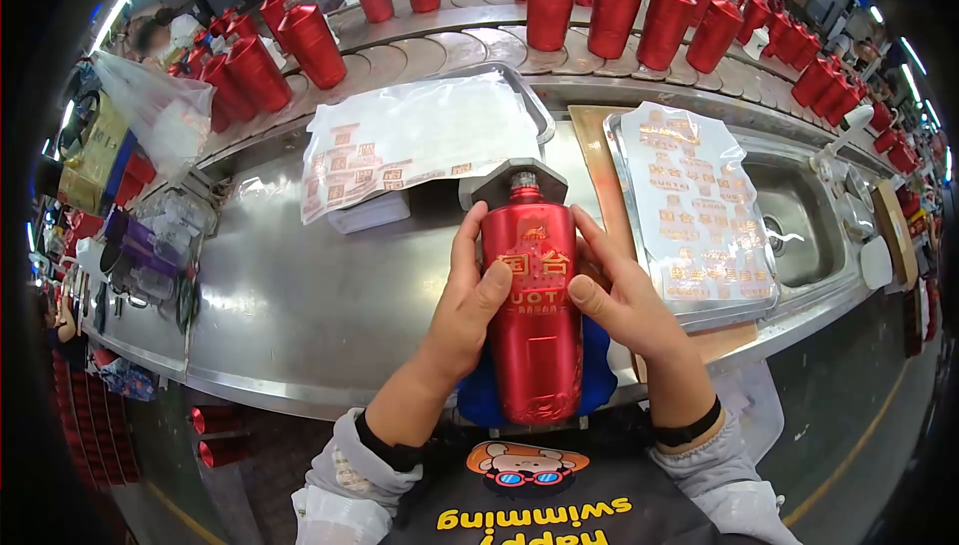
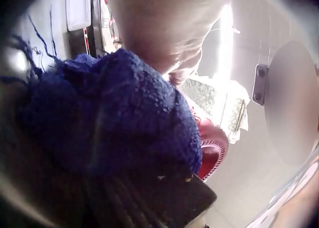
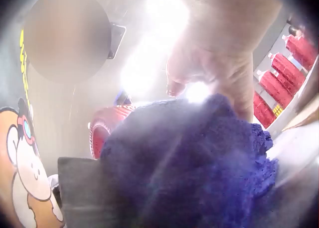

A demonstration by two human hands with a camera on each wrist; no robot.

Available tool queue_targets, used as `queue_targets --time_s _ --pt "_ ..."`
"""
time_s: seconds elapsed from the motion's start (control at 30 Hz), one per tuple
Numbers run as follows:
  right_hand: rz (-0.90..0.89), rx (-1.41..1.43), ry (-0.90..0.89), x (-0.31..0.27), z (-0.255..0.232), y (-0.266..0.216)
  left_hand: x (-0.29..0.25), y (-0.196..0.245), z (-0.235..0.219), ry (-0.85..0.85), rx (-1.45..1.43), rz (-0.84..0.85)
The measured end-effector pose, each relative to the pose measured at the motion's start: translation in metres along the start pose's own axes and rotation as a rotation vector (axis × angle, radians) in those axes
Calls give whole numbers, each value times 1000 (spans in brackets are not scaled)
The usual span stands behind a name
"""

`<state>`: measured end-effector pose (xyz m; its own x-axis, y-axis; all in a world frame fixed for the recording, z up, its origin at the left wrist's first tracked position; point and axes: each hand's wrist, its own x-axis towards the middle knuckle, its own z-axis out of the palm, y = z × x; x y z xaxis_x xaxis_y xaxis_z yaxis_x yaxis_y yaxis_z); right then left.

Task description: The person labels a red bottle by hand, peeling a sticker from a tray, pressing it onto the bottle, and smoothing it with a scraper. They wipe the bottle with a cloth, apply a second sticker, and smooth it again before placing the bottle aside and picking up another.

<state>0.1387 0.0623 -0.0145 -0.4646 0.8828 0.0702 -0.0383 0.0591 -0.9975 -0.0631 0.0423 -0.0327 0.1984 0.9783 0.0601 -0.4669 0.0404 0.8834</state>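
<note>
A red bottle [image 1: 534, 335] with gold lettering and a clear-topped neck lies between both hands in the head view, its neck pointing away from the body. The left hand [image 1: 468, 295] grips its left side, thumb on the front face. On the other side the right hand [image 1: 624, 295] holds it, thumb near the lettering and fingers partly hidden behind. Beneath the bottle is a bunched blue cloth [image 1: 597, 370]. Both wrist views show this cloth close up, with the bottle's red base [image 2: 213, 153] showing past it. A dark grey angular piece [image 1: 489, 190] stands behind the bottle's neck.
A steel worktop [image 1: 290, 315] spans the front. Printed white sheets [image 1: 430, 130] cover a tray at the left, and another sheet [image 1: 699, 205] lies on a tray at the right beside a sink [image 1: 799, 215]. Several red bottles [image 1: 551, 5] stand on the conveyor [image 1: 430, 50] behind.
</note>
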Motion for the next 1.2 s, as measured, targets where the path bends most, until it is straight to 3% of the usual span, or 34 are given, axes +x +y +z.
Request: queue_targets --time_s 0.6,1.0,1.2 --pt "-28 -79 -27 8 2 14 2 7 -9 -32 115 6" --pt "-15 -99 -26 19 13 15 40 24 -17 124 290 -45" --pt "-26 -80 -16 18 12 12 45 28 -15 113 258 -45"
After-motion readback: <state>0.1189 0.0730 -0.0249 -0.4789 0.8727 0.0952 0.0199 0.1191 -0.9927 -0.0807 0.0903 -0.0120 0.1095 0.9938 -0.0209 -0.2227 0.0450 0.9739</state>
